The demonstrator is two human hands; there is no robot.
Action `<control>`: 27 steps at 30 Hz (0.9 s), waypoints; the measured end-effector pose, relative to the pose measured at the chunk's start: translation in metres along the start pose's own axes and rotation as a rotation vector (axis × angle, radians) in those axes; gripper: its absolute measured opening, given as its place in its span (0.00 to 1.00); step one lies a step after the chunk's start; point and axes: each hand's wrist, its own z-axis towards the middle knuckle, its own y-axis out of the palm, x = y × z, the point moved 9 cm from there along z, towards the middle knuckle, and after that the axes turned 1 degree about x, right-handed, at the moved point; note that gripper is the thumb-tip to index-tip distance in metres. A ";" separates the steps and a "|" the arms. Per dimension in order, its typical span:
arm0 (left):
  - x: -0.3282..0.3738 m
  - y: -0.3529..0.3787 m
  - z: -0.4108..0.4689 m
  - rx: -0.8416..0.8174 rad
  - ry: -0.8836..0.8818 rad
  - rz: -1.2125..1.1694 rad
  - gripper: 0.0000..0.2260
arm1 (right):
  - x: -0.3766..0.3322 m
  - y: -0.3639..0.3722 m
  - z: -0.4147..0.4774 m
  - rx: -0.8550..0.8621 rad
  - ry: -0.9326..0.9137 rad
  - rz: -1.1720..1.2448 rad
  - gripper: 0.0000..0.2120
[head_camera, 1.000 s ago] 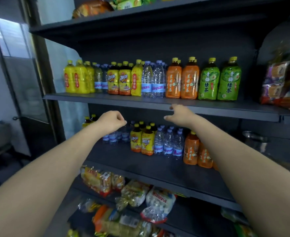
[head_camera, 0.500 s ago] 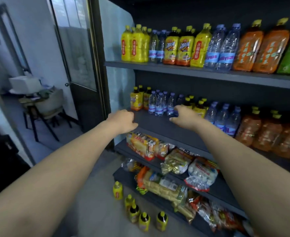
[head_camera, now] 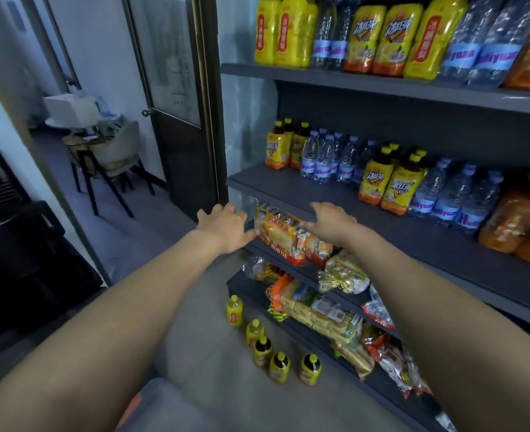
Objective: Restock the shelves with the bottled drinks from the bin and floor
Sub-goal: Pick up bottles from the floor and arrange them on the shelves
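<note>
Bottles (head_camera: pixel 262 350) stand clustered on the floor (head_camera: pixel 195 307) at the shelf (head_camera: pixel 288 188) foot; left hand (head_camera: pixel 223 227) and right hand (head_camera: pixel 332 222) hover empty, fingers loosely spread, so crouch, grasp one per hand mid-body, keep upright.

A small shop, stocked for sale.
Dark shelves (head_camera: pixel 382 87) carried rows of bottled drinks (head_camera: pixel 385 185), labels outward; wrapped snacks (head_camera: pixel 291 235) lay on lower tiers; five bottles (head_camera: pixel 278 366) stood on the floor (head_camera: pixel 195 322) below.

The single head camera looks forward and down, close to the shelves (head_camera: pixel 382 88) at right, the floor (head_camera: pixel 201 338) below.
</note>
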 end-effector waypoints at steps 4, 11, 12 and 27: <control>0.001 0.030 0.028 -0.060 -0.041 -0.025 0.27 | 0.004 0.035 0.034 -0.072 -0.042 0.000 0.32; 0.023 0.079 0.082 -0.073 -0.028 -0.120 0.22 | 0.031 0.093 0.087 -0.144 -0.079 0.027 0.25; 0.027 0.086 0.088 -0.059 -0.022 -0.134 0.21 | 0.038 0.103 0.094 -0.162 -0.076 0.045 0.25; 0.038 0.263 0.122 -0.326 -0.074 -0.282 0.18 | 0.100 0.269 0.122 -0.467 0.042 0.077 0.25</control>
